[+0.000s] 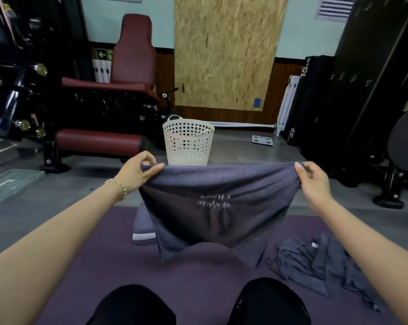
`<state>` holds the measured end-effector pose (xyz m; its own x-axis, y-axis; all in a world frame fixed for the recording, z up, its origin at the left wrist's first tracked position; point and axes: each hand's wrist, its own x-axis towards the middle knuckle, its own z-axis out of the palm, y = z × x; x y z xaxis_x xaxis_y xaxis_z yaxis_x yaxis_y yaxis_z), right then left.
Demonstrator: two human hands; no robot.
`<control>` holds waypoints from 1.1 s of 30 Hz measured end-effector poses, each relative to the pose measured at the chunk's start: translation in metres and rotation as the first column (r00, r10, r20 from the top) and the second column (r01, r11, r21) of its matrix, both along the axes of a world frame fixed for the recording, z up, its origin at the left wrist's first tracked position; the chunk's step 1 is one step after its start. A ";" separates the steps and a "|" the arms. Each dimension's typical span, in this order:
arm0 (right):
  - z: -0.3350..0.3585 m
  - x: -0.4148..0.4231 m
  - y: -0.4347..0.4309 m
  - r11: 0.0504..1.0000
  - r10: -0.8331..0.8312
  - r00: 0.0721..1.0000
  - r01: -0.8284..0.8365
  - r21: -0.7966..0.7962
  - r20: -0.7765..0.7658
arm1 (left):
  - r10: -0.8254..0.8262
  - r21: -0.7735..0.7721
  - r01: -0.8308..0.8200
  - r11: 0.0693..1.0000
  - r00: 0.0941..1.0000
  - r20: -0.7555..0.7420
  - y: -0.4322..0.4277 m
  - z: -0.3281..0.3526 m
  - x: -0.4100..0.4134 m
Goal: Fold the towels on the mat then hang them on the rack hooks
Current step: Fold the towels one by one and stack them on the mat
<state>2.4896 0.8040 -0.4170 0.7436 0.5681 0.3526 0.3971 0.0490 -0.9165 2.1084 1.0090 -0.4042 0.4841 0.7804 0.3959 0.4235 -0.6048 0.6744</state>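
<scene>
A dark grey towel (212, 207) with a small pale logo hangs stretched in the air above the purple mat (118, 261). My left hand (137, 172) pinches its top left corner and my right hand (313, 181) pinches its top right corner. The towel's lower edge droops down to the mat. Behind its left side lies a stack of folded towels (144, 227), partly hidden. A crumpled heap of grey towels (315, 261) lies on the mat at the right.
A white perforated laundry basket (187, 143) stands on the floor beyond the mat. A maroon gym bench machine (109, 95) fills the left, black gym equipment (367, 102) the right. A clear plastic lid (10, 184) lies far left. My knees (198, 306) show at the bottom.
</scene>
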 end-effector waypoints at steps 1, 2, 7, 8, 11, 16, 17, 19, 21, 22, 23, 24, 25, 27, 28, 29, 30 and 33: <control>0.002 0.001 -0.002 1.000 -0.011 0.999 0.012 -0.029 0.043 | -0.047 -0.007 0.046 0.999 0.994 -0.094 0.003 -0.001 0.000; 0.004 0.000 -0.003 0.998 -0.021 0.997 0.025 -0.052 0.079 | -0.073 -0.033 0.068 0.997 0.979 -0.190 0.004 -0.001 0.001; -0.009 -0.005 -0.007 0.989 -0.081 0.994 0.090 -0.119 0.076 | -0.103 -0.147 0.069 0.987 0.964 -0.244 0.008 -0.008 0.011; -0.015 -0.005 -0.009 0.988 -0.085 0.995 0.090 -0.126 0.045 | -0.131 -0.213 0.086 0.973 0.970 -0.206 0.006 -0.011 0.016; -0.031 -0.013 -0.014 0.988 -0.049 0.998 0.044 -0.145 -0.031 | -0.206 -0.449 0.172 0.877 0.978 -0.029 0.000 -0.021 0.036; -0.055 -0.017 -0.004 0.988 0.021 0.995 -0.035 -0.150 -0.097 | -0.171 -0.633 0.231 0.739 0.973 0.155 0.004 -0.050 0.078; -0.061 -0.014 0.000 0.987 0.022 0.994 -0.038 -0.155 -0.107 | -0.150 -0.647 0.224 0.729 0.974 0.169 0.007 -0.059 0.087; -0.079 -0.002 0.010 0.982 0.004 0.991 -0.030 -0.188 -0.135 | -0.109 -0.673 0.206 0.710 0.977 0.184 0.017 -0.083 0.107; -0.104 0.012 0.022 0.974 -0.028 0.988 -0.007 -0.227 -0.151 | -0.075 -0.687 0.156 0.709 0.986 0.147 0.033 -0.114 0.127; -0.118 0.022 0.029 0.971 -0.040 0.988 0.004 -0.238 -0.148 | -0.060 -0.685 0.120 0.718 0.992 0.111 0.043 -0.131 0.138; -0.134 0.032 0.036 0.969 -0.051 0.989 0.015 -0.247 -0.142 | -0.053 -0.677 0.086 0.731 0.996 0.070 0.053 -0.146 0.149; -0.149 0.042 0.044 0.966 -0.058 0.989 0.021 -0.259 -0.137 | -0.047 -0.668 0.053 0.742 0.999 0.027 0.063 -0.162 0.161; -0.166 0.054 0.052 0.961 -0.063 0.989 0.024 -0.274 -0.135 | -0.045 -0.657 0.026 0.753 0.999 -0.012 0.073 -0.178 0.173; -0.200 0.078 0.071 0.945 -0.091 0.986 0.041 -0.325 -0.139 | -0.053 -0.625 -0.014 0.781 0.995 -0.089 0.095 -0.213 0.199; -0.218 0.091 0.081 0.933 -0.113 0.984 0.057 -0.356 -0.137 | -0.059 -0.599 -0.030 0.800 0.990 -0.129 0.106 -0.231 0.212; -0.236 0.104 0.091 0.919 -0.136 0.981 0.073 -0.387 -0.138 | -0.067 -0.571 -0.043 0.820 0.983 -0.169 0.117 -0.249 0.225; -0.255 0.119 0.101 0.904 -0.156 0.978 0.085 -0.419 -0.137 | -0.069 -0.547 -0.060 0.835 0.975 -0.211 0.128 -0.266 0.239; -0.306 0.160 0.131 0.825 -0.186 0.980 0.119 -0.553 -0.066 | -0.073 -0.450 -0.103 0.887 0.932 -0.355 0.159 -0.310 0.276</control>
<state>2.6499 0.9346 -0.7228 0.8519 0.5189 -0.0701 0.2515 -0.5228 -0.8145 2.3843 1.1681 -0.7147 0.5088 0.8376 -0.1988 0.6914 -0.2600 0.6741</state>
